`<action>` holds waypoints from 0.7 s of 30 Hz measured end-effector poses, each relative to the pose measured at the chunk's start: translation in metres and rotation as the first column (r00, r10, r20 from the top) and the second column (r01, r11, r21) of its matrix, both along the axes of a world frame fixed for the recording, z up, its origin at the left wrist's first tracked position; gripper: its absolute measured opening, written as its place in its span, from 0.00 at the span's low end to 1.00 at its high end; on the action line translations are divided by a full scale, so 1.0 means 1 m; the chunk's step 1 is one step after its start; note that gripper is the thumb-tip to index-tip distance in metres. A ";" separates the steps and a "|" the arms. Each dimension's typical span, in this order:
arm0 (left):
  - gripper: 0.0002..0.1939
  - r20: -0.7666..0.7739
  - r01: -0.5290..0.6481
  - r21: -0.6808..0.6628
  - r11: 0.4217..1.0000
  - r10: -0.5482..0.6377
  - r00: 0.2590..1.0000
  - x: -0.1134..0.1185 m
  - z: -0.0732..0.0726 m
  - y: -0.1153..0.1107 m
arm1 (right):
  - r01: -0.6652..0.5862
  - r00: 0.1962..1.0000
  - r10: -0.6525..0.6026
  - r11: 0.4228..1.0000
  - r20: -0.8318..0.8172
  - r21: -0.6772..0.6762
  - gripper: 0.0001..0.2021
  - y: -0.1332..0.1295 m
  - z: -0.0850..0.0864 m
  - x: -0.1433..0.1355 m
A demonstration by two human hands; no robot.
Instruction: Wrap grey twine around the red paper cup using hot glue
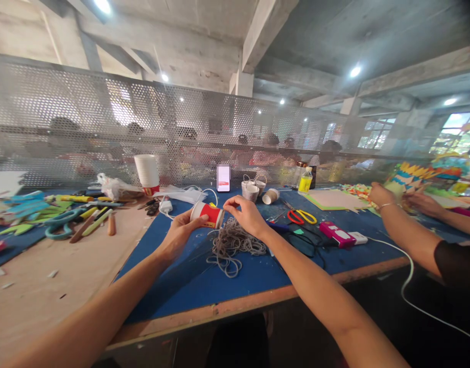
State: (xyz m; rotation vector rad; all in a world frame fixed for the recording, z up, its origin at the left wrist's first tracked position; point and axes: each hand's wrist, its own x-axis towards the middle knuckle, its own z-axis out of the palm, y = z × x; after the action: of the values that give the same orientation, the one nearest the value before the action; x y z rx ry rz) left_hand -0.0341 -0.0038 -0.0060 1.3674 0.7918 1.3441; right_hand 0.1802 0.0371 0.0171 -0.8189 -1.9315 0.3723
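My left hand (181, 231) is wrapped round a red and white paper cup (206, 214), which lies on its side in the air with its open end to the right. At the cup's rim, my right hand (243, 213) has its thumb and fingers pinched together; what they hold is too small to make out. Beneath both hands a loose heap of grey-brown cord (235, 241) rests on the blue mat (173, 286). Behind my right hand stand small cord-wrapped cups (250, 192), with another wrapped cup (271, 196) tipped over beside them.
Left are a stack of paper cups (146, 173), teal scissors (62, 223) and tools. A phone (223, 178) stands at the back. Right are red-yellow scissors (302, 217), a magenta box (336, 234), a yellow-labelled bottle (305, 180) and another person's hands (384, 196) with paper craft.
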 end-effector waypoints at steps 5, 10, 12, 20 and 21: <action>0.15 -0.014 -0.022 0.036 0.999 0.022 1.000 0.000 0.001 0.000 | 0.002 1.000 -0.002 1.000 0.013 -0.006 0.04 -0.001 0.001 0.000; 0.13 -0.009 -0.009 0.041 0.999 0.009 1.000 0.001 0.004 -0.002 | 0.003 1.000 -0.003 1.000 0.024 -0.010 0.03 -0.001 0.001 0.000; 0.13 0.001 -0.011 0.027 1.000 0.011 1.000 0.002 0.005 -0.003 | 0.005 1.000 -0.005 1.000 0.029 -0.010 0.04 0.000 0.001 0.000; 0.14 -0.005 -0.009 0.027 1.000 0.010 1.000 0.001 0.003 -0.001 | 0.002 0.999 -0.001 1.000 0.046 -0.021 0.05 0.003 -0.001 0.001; 0.14 -0.004 -0.007 0.027 1.000 0.007 1.000 0.000 0.003 -0.001 | 0.003 0.999 -0.002 1.000 0.049 -0.022 0.05 0.003 -0.001 0.001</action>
State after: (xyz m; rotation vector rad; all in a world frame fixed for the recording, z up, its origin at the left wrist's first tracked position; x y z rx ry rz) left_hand -0.0336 -0.0047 -0.0033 1.3899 0.7840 1.3623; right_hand 0.1817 0.0397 0.0157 -0.8516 -1.9745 0.3763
